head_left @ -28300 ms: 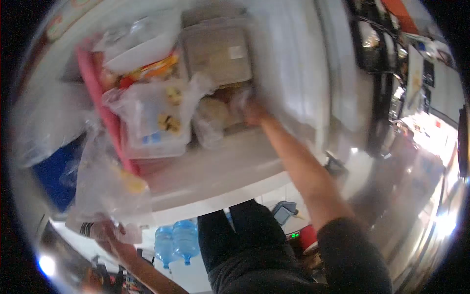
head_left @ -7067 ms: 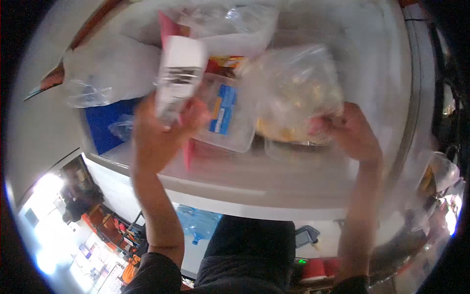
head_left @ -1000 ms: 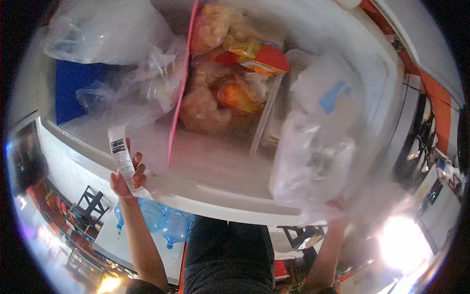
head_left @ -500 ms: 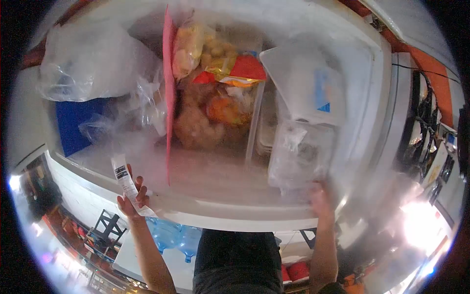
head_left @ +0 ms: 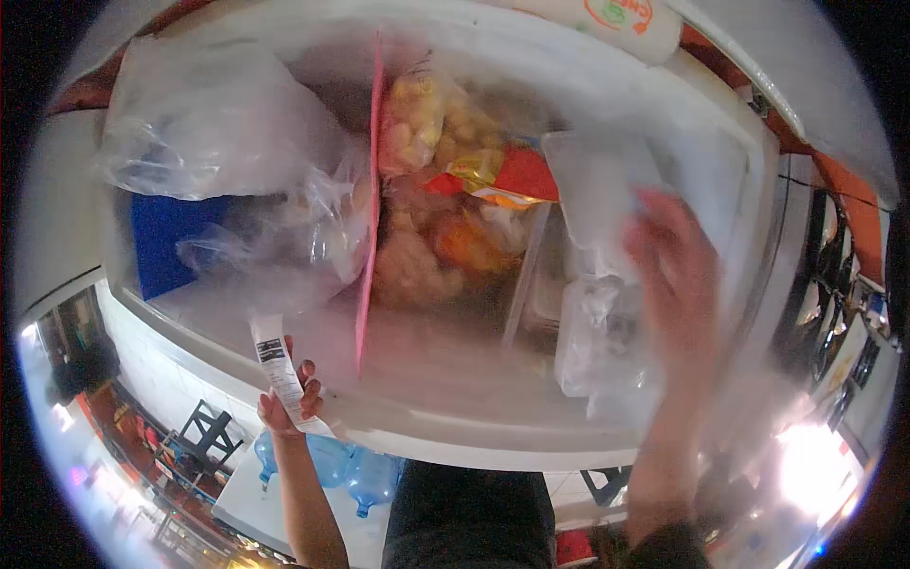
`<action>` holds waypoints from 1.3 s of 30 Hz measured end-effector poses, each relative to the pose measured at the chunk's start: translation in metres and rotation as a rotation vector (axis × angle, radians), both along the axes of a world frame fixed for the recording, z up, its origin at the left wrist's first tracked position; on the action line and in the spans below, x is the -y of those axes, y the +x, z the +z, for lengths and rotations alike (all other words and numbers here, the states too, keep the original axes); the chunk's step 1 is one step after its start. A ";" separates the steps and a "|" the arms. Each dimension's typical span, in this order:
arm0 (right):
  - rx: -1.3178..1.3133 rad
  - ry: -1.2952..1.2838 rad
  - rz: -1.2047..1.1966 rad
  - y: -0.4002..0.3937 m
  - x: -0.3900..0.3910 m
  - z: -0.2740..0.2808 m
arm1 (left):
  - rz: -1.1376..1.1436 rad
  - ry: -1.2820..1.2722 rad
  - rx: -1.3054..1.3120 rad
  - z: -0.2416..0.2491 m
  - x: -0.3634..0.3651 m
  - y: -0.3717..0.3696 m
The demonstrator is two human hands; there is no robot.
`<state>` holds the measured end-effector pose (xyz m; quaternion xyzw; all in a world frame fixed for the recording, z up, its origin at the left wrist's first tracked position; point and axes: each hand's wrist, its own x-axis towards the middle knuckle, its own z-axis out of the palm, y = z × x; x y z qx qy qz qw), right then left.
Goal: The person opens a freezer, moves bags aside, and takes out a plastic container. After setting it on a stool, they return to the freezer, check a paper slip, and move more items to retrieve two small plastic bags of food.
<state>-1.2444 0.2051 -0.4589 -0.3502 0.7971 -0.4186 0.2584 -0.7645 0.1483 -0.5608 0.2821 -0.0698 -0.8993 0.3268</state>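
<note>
A long printed paper slip (head_left: 275, 365) is held in my left hand (head_left: 296, 398), over the near left edge of a chest freezer (head_left: 427, 431). My right hand (head_left: 668, 270) reaches over the right side of the freezer, smeared by motion, its fingers not clear. Under and beside it lie clear plastic containers (head_left: 580, 204) and a clear plastic-wrapped pack (head_left: 602, 337). Whether it touches them cannot be told. A pink divider (head_left: 372, 218) stands left of bags of yellowish food (head_left: 417, 119) and a red and yellow packet (head_left: 521, 175).
Large clear plastic bags (head_left: 209, 123) and a blue panel (head_left: 171, 242) fill the freezer's left side. Cold mist blurs the inside. Blue water bottles (head_left: 374, 479) stand below the near edge. A white roll-shaped object (head_left: 616, 24) lies at the far rim.
My right hand has moved from the near rim up and forward over the containers. My left hand keeps the slip. The whole view has shifted, with the freezer contents further right.
</note>
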 end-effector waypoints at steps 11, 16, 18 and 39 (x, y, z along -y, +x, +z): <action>-0.043 0.494 0.502 -0.010 0.199 -0.259 | -0.078 0.024 -0.034 -0.004 0.002 0.009; -0.073 0.432 0.434 0.003 0.194 -0.203 | -0.063 0.029 -0.018 -0.001 0.002 0.006; -0.110 0.392 0.542 0.003 0.196 -0.226 | -0.051 0.009 0.030 -0.001 0.001 0.006; 0.265 -0.276 -0.139 -0.028 0.015 -0.063 | 0.005 -0.056 -0.024 0.005 -0.003 -0.005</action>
